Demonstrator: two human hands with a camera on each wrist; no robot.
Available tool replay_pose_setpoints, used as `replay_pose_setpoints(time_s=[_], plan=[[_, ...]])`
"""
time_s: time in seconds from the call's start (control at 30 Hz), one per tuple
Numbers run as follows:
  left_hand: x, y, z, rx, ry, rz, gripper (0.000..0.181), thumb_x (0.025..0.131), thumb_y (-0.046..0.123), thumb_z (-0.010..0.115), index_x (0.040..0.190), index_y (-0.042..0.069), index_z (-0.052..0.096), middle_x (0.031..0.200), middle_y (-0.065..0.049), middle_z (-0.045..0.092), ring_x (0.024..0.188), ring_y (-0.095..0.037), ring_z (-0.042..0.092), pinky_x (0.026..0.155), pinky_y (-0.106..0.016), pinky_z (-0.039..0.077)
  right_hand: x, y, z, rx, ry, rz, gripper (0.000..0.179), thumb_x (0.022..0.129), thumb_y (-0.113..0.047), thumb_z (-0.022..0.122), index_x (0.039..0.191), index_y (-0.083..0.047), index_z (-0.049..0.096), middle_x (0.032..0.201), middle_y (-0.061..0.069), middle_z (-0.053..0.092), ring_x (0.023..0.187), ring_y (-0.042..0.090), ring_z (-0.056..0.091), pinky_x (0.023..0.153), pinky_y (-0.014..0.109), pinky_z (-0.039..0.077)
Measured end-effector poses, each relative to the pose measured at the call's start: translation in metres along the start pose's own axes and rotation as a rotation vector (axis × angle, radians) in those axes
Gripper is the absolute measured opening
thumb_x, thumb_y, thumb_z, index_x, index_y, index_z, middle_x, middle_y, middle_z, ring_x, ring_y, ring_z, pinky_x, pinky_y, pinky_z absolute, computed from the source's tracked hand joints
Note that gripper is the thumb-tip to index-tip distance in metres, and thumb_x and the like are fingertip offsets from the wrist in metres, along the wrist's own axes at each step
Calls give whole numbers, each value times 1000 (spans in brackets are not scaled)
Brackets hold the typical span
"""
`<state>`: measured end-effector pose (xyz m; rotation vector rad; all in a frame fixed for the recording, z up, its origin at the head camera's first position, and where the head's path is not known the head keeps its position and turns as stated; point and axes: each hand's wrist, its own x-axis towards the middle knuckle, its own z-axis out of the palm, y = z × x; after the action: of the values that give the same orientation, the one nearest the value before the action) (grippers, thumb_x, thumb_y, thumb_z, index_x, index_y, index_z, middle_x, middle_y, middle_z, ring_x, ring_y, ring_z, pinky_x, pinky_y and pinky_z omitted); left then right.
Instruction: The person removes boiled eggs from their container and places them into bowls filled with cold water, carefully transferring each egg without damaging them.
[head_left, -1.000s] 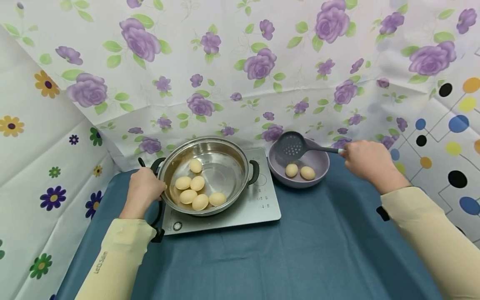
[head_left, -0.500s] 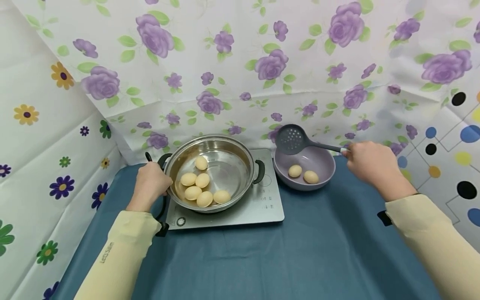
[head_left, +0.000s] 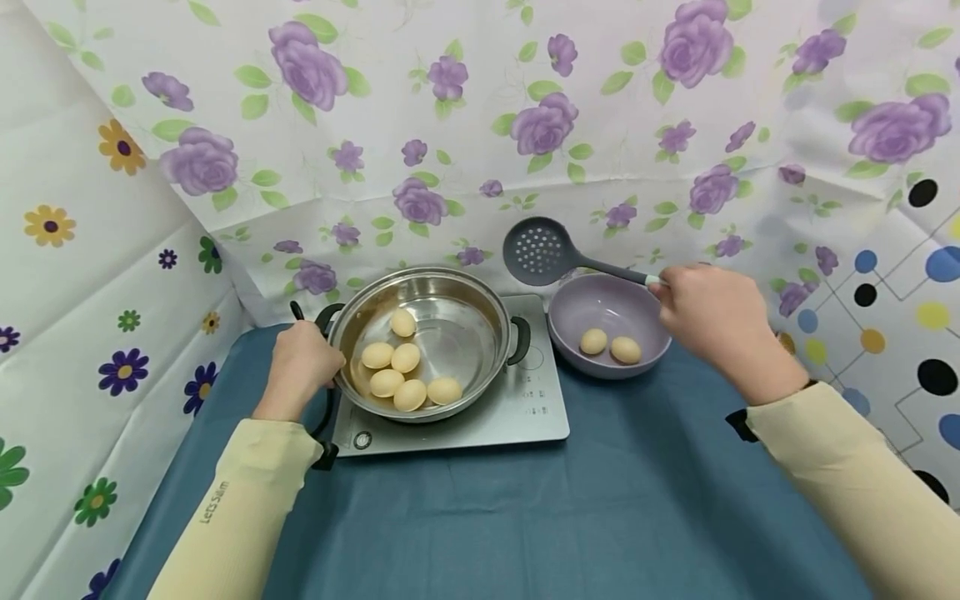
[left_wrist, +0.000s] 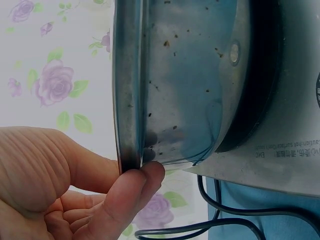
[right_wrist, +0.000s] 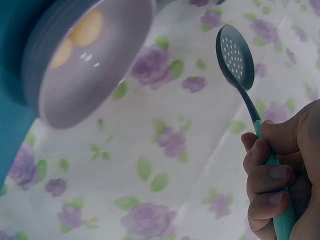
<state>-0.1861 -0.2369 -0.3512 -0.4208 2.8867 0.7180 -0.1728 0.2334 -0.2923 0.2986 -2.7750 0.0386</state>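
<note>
My right hand [head_left: 712, 321] grips the green handle [right_wrist: 281, 212] of a grey skimmer [head_left: 537, 250]. The skimmer's perforated head holds nothing and is raised behind the gap between pot and bowl. Below it, two eggs [head_left: 625, 350] lie in the purple bowl [head_left: 570, 350]. With thumb and fingers, my left hand [head_left: 300, 367] pinches the rim of the steel pot [head_left: 472, 333] at its left side; the left wrist view shows the fingertips [left_wrist: 127, 192] on that rim. Several eggs [head_left: 408, 396] sit in the left and front part of the pot.
The pot stands on a silver induction cooker [head_left: 480, 433] with a black cord [left_wrist: 235, 212] at its left. A blue cloth [head_left: 525, 517] covers the table. Flower-patterned sheets [head_left: 450, 125] hang close behind, with others at the left and right sides.
The skimmer has risen from over the bowl and moved left toward the pot, empty. My left hand stays at the pot's rim. The eggs stay in place; the head view has shifted slightly.
</note>
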Motion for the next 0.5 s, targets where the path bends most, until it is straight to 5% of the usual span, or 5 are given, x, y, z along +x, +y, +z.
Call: replay_pose_setpoints(time_s=[0.5], plan=[[-1,1,1,10,0,6,19,81,7,54,77,-5,68,60,-15,67,45,-20,61,41,-31,46,-3,-66,-1,-7,113,-220,32,93,-27,55,64,-13,52,51,1,37,38,14,31,35,29,23]])
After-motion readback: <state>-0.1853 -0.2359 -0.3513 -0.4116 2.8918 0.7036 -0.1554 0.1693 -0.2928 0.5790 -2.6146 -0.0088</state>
